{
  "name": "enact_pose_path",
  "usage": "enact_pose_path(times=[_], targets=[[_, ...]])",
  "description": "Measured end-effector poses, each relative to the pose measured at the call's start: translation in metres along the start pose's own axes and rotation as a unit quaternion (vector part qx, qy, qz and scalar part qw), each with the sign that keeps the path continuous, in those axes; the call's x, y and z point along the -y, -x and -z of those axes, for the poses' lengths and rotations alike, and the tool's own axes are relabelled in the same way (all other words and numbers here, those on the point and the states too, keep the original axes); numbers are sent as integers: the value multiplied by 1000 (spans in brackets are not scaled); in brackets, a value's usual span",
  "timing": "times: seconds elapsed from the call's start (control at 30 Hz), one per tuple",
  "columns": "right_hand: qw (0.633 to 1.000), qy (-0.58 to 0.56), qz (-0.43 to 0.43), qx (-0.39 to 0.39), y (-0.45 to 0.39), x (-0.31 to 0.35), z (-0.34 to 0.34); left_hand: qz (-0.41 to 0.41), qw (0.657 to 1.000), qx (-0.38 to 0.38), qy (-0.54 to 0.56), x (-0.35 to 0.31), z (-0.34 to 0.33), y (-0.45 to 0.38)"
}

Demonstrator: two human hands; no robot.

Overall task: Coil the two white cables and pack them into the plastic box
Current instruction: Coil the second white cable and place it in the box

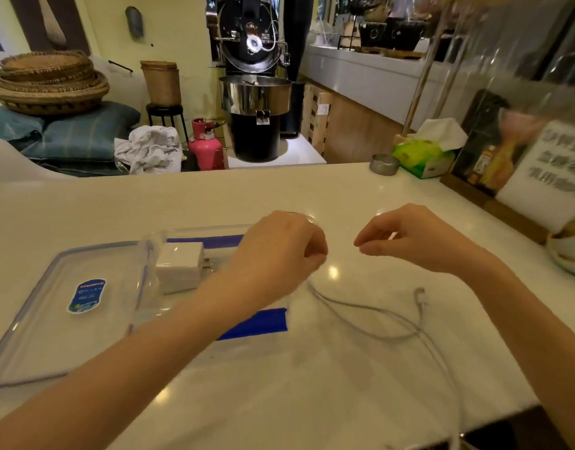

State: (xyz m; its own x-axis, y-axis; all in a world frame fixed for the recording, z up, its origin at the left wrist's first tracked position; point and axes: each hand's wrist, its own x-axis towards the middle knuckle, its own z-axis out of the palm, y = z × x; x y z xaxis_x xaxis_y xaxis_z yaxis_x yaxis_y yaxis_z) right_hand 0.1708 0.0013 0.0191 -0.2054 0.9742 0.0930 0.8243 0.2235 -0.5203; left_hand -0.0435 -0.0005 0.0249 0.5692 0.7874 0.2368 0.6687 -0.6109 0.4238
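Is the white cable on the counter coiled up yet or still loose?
Loose. The white cable lies spread on the counter beside the plastic box, in long open curves, not wound.

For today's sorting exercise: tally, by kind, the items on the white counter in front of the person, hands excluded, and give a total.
White cable: 1 visible for certain
White charger: 1
Clear plastic box: 1
Box lid: 1
Tissue pack: 1
Metal tin: 1
Total: 6
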Motion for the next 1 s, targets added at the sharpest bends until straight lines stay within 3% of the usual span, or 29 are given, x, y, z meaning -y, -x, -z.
enact_pose_path(times=[0.37, 0.6, 0.83, 1.0], targets=[[989, 47, -123, 59, 85, -52, -4, -108, 985, 137, 11, -43, -97, -5], [993, 20, -115, -4, 91, -62, -21, -102, 988, 104, 42, -42, -122, -4], [988, 13, -140, 69, 85, -59, -27, -115, 989, 77, 51, -38, -127, -6], [993, 15, -116, 20, 75, -53, -13, -110, 990, 74, 55, -33, -125, -7]])
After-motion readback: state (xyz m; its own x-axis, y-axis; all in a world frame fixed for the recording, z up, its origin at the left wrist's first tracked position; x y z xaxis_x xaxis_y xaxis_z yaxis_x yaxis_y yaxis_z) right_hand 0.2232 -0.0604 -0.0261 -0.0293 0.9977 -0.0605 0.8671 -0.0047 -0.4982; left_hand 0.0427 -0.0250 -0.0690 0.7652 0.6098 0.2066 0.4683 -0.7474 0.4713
